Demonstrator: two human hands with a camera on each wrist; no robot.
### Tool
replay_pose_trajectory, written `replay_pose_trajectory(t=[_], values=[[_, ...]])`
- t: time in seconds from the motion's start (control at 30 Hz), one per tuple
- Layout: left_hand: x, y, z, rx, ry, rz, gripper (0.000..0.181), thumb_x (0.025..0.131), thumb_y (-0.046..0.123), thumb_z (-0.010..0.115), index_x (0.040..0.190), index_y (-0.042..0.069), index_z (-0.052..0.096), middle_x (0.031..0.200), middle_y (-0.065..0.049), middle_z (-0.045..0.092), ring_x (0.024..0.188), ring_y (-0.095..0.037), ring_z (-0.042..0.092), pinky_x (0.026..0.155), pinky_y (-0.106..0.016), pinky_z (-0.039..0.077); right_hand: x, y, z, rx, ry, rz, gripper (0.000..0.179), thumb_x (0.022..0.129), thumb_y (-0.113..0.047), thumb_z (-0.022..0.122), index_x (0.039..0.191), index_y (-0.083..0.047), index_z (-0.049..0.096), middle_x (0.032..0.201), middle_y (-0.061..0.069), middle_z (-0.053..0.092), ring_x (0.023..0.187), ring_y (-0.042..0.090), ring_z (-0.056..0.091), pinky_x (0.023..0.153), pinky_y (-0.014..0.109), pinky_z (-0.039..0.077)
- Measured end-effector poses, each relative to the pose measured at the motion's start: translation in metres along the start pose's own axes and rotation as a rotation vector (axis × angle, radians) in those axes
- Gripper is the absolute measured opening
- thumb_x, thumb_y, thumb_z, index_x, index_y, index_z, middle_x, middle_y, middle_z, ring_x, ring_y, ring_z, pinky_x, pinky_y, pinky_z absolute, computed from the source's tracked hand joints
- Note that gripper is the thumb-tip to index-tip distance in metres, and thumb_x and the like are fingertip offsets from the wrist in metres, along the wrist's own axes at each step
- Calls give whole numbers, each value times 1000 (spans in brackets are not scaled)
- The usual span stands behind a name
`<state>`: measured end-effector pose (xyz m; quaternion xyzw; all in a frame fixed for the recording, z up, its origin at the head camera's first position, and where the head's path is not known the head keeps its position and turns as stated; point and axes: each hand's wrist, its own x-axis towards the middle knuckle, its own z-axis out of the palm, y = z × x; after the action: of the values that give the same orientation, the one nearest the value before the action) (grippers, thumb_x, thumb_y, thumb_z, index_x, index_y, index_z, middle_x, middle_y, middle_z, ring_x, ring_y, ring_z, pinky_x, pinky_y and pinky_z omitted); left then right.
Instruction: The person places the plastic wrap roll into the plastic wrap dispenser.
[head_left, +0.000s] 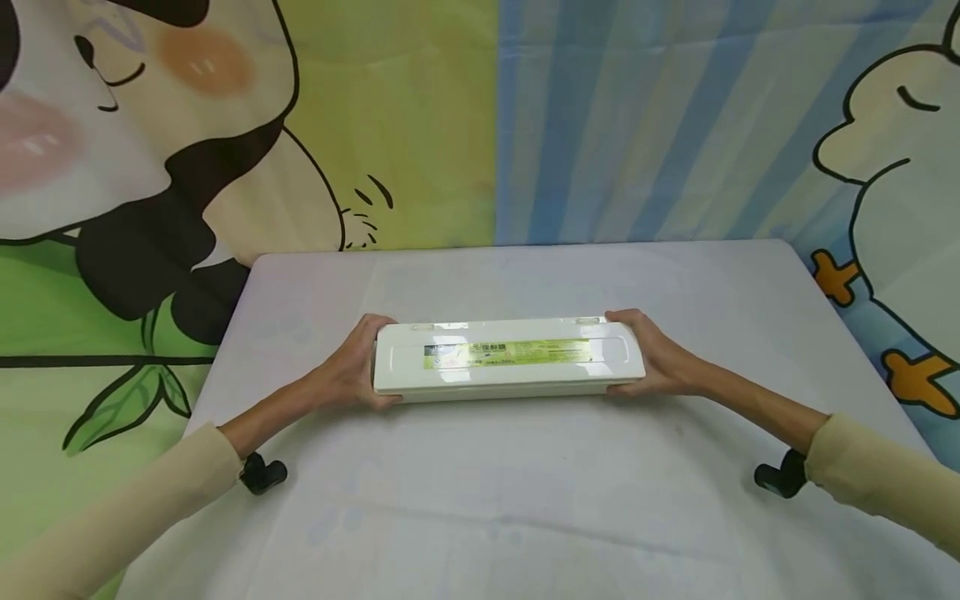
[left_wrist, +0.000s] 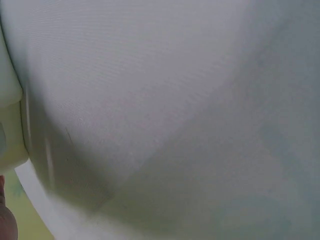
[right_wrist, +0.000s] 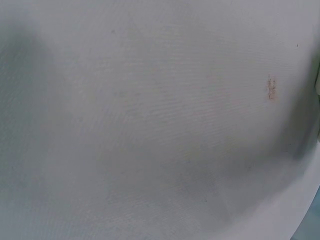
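A long white cling film dispenser with a yellow-green label spans the space between the two hands, low over the middle of the table. My left hand grips its left end, with fingers at the back edge and the thumb below the front edge. At the opposite end, my right hand holds it in the same manner. In the left wrist view, the rounded end of the dispenser enters at the left edge, with a bit of the hand beneath it. Only table surface fills most of the right wrist view.
A white cloth covers the table, with faint creases and a small brownish mark. Behind it hangs a printed backdrop with cartoon animals. Small black devices sit on the left wrist and right wrist.
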<state>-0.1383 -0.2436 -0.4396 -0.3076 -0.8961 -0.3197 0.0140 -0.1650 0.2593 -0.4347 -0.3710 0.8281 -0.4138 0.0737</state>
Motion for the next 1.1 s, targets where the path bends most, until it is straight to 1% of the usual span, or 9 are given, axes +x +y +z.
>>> replay_pose_trajectory(t=[0.1, 0.2, 0.3, 0.43, 0.6, 0.83, 0.97, 1.03, 1.1], values=[[0, 0, 0, 31, 4, 19, 107, 56, 23, 98, 138, -7, 37, 133, -26, 42, 119, -36, 48, 100, -54, 47, -1, 1, 1, -9, 14, -1, 112, 63, -1, 96, 148, 8, 24, 144, 33, 40, 129, -6, 33, 103, 11, 28], [-2, 2, -1, 81, 7, 14, 109, 56, 27, 99, 139, -5, 36, 134, -23, 40, 119, -34, 50, 96, -51, 52, -2, 2, 2, -20, 21, -14, 112, 63, 0, 96, 149, 7, 25, 144, 33, 41, 129, -7, 33, 103, 11, 29], [-1, 3, -3, 146, 12, 36, 110, 55, 32, 99, 139, -4, 38, 132, -20, 43, 117, -30, 51, 93, -47, 54, -2, 3, 1, -24, 23, -24, 112, 62, 0, 95, 149, 6, 25, 144, 33, 41, 129, -7, 34, 103, 12, 30], [4, 2, -6, 185, 10, 75, 109, 54, 34, 98, 137, -7, 41, 128, -20, 46, 117, -30, 49, 97, -48, 51, 0, 3, -1, 6, 16, -18, 112, 64, 2, 94, 150, 7, 22, 144, 33, 41, 129, -7, 35, 102, 12, 30], [6, -1, -4, 144, 11, 98, 108, 51, 28, 98, 135, -10, 41, 127, -23, 47, 116, -34, 49, 98, -52, 49, 0, 4, -1, 19, 6, 3, 111, 64, 1, 94, 149, 8, 22, 145, 34, 38, 129, -7, 33, 103, 11, 29], [10, -3, -4, 121, 11, 126, 107, 50, 28, 97, 134, -9, 42, 125, -23, 47, 114, -32, 49, 97, -51, 47, -1, 6, -1, 12, -12, -12, 113, 63, 1, 93, 149, 7, 20, 147, 36, 35, 130, -8, 31, 103, 12, 28], [11, -4, -3, 96, -1, 109, 105, 51, 29, 96, 134, -7, 42, 125, -22, 47, 114, -32, 47, 97, -51, 46, 0, 7, -2, 36, -14, -11, 112, 63, 3, 92, 148, 10, 19, 145, 36, 35, 129, -8, 31, 103, 11, 28], [10, -5, -3, 80, -11, 84, 104, 52, 30, 96, 134, -6, 41, 126, -22, 46, 114, -31, 46, 97, -51, 46, 2, 7, -1, 64, -20, -13, 112, 64, 5, 92, 148, 11, 18, 144, 37, 35, 129, -8, 32, 103, 11, 27], [9, -5, -3, 62, -19, 65, 104, 53, 30, 95, 134, -4, 41, 126, -21, 45, 114, -30, 45, 97, -51, 45, 3, 7, -1, 69, -24, -19, 112, 64, 5, 91, 148, 13, 17, 143, 39, 35, 130, -9, 31, 103, 10, 26]])
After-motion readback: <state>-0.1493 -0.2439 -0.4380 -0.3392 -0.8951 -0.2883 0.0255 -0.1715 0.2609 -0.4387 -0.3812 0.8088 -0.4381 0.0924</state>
